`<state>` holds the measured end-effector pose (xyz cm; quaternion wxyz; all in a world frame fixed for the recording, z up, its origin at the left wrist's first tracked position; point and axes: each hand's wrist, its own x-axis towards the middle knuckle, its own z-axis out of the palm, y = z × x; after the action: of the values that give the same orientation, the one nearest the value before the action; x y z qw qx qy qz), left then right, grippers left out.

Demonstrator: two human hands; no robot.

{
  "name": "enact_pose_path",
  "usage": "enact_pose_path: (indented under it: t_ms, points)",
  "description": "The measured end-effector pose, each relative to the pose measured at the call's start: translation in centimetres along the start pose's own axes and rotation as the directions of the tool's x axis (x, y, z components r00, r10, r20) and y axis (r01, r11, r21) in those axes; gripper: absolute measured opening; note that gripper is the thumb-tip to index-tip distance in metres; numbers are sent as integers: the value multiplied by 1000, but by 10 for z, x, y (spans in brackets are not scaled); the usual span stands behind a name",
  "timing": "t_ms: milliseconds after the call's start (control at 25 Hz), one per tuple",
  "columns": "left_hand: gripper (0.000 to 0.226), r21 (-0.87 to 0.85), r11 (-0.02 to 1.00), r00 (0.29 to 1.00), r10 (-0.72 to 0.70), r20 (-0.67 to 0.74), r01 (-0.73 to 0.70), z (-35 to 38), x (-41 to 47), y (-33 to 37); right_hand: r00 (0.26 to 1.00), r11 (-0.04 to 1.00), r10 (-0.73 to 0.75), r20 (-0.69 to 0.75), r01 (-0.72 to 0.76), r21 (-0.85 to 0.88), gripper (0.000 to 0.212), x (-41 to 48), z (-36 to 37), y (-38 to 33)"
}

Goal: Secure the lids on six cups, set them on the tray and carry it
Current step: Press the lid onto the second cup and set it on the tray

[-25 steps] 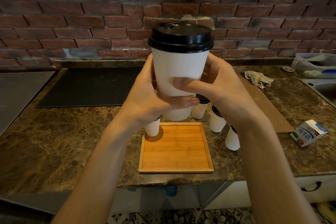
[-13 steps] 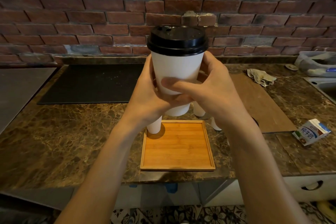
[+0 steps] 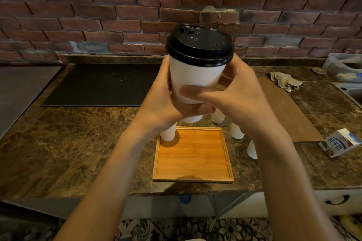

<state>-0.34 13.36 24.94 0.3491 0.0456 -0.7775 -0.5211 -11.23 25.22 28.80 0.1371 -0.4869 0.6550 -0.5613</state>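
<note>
As a person stood at a marble desk (image 3: 78, 143) below a brick wall (image 3: 98, 15), both hands held one white paper cup (image 3: 195, 78) up in mid-air, clear of the surface. At far left, a black mat (image 3: 98, 84) lay flat against the wall. A lone white cup (image 3: 168, 133) stood at the far left corner of the wooden tray (image 3: 193, 158); whether it sat on the tray or just beside it could not be told. The left hand (image 3: 158, 107) gripped the raised cup's lower left side, fingers curled round behind it and the thumb passing under the front. The cup was near upright and directly above the tray's far edge, with its black lid (image 3: 199, 45) seated on the rim, above both hands. The right hand (image 3: 241, 101) clasped the cup's right side, its thumb lying across the front of the white wall. Behind that wrist, other white cups (image 3: 236, 133) stood on the desk just off the tray's right edge, their tops hidden by the arm. Further right lay a brown board (image 3: 284, 111), a crumpled rag (image 3: 286, 82) at its far end, and a milk carton (image 3: 338, 143) on its side near the front. A sink (image 3: 350, 90) met the right edge.
</note>
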Motion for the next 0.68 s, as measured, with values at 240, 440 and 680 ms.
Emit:
enact_pose_path:
  t_ms: [240, 440, 680]
  points:
    - [104, 91, 982, 986, -165, 10, 163, -25, -20, -28, 999, 1000, -17, -43, 17, 0, 77, -1, 2, 20]
    - [73, 363, 865, 933, -275, -231, 345, -44, -62, -86, 996, 999, 48, -78, -48, 11, 83, -14, 8, 62]
    - [61, 530, 649, 835, -372, -405, 546, -53, -124, -171, 982, 988, 149, -113, -144, 55, 81, -34, 20, 123]
